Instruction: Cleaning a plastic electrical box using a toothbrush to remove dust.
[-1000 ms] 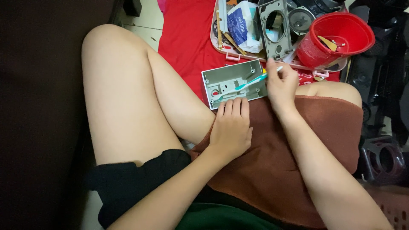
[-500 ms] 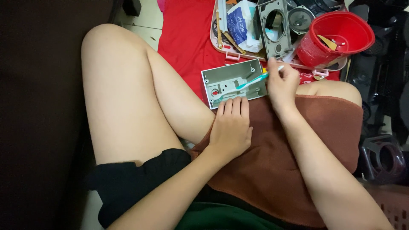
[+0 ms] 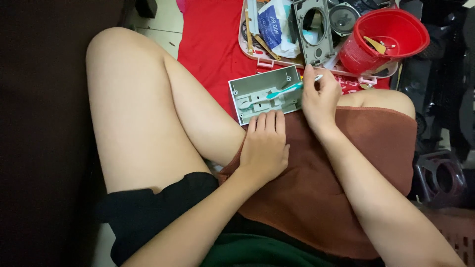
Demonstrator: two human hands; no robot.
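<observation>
Red cloth (image 3: 208, 39) covers the floor; on your brown-towelled lap, your left hand (image 3: 264, 146) lies flat steadying the grey plastic housing (image 3: 257, 89), while your right hand (image 3: 319, 96) pinches a teal toothbrush (image 3: 284, 90) inside it.

A shallow rectangular housing (image 3: 266, 94) is resting at the front edge of the towel (image 3: 336, 188) that is lying across the lap, with the left hand (image 3: 264, 148) sitting just behind it and the right hand (image 3: 321, 96) at its right end, holding a toothbrush (image 3: 287, 89) across it. Beyond the housing, a tray (image 3: 267, 62) is lying on a cloth (image 3: 208, 39), carrying a bag (image 3: 272, 22) at its left, a frame (image 3: 314, 29) in its middle and a bucket (image 3: 383, 39) at its right edge.
</observation>
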